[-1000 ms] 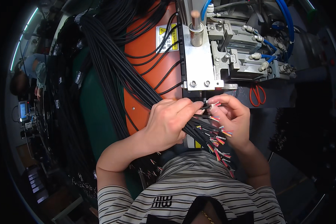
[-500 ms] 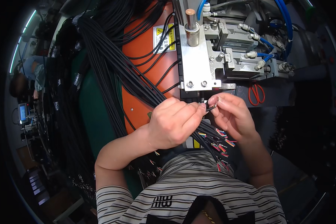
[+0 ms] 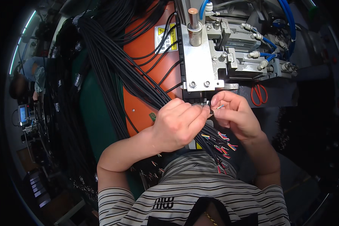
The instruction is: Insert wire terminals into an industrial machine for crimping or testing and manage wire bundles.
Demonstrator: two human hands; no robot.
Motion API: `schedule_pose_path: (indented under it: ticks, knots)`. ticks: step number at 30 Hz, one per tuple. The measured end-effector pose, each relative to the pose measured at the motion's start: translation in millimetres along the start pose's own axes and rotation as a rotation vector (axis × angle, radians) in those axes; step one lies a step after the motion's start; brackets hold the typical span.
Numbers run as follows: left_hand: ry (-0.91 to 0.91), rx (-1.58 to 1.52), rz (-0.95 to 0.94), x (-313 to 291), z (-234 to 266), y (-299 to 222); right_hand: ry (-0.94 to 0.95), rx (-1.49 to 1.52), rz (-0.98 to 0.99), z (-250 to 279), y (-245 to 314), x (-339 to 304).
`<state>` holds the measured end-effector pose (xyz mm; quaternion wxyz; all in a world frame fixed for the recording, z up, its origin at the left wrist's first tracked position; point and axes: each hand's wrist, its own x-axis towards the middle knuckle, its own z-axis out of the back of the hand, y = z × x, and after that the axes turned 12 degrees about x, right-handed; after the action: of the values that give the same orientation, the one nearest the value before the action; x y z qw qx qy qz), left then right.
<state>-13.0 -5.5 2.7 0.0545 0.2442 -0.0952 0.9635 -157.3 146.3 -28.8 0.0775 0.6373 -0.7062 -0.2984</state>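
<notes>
My left hand [image 3: 180, 123] is closed round a bundle of black cables [image 3: 139, 81], its thumb and forefinger pinching one cable by its end. Close to its right, my right hand [image 3: 235, 116] pinches that same cable end [image 3: 211, 112], where thin light-coloured wires poke out between the fingers. Below the left hand hang the other cable ends [image 3: 220, 145], stripped to short red, yellow, blue and white wires. Both hands are just in front of a metal machine head [image 3: 199, 71]; my fingers partly hide the gap beneath it.
An orange machine top [image 3: 147, 71] with a warning label [image 3: 165, 38] lies under the cables. Pneumatic cylinders [image 3: 248, 60] with blue hoses [image 3: 292, 34] stand at the right, near red-handled scissors [image 3: 258, 95]. More black cables hang at the left, beyond which another person [image 3: 34, 73] sits.
My right fingers have shifted their grip on the cable end, and the thin inner wires now point up to the right. My left hand has moved slightly right.
</notes>
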Motion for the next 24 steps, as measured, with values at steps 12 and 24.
schedule_pose_path:
  ticks: [12,24]
  knots:
    - [-0.067,-0.138,0.137,-4.1,-1.4,2.6,-0.135,-1.123,0.991,-21.5,-42.8,-4.0]
    - [0.001,-0.189,0.166,-3.3,-1.6,3.0,-0.045,-0.269,0.37,-8.2,-19.6,-2.6]
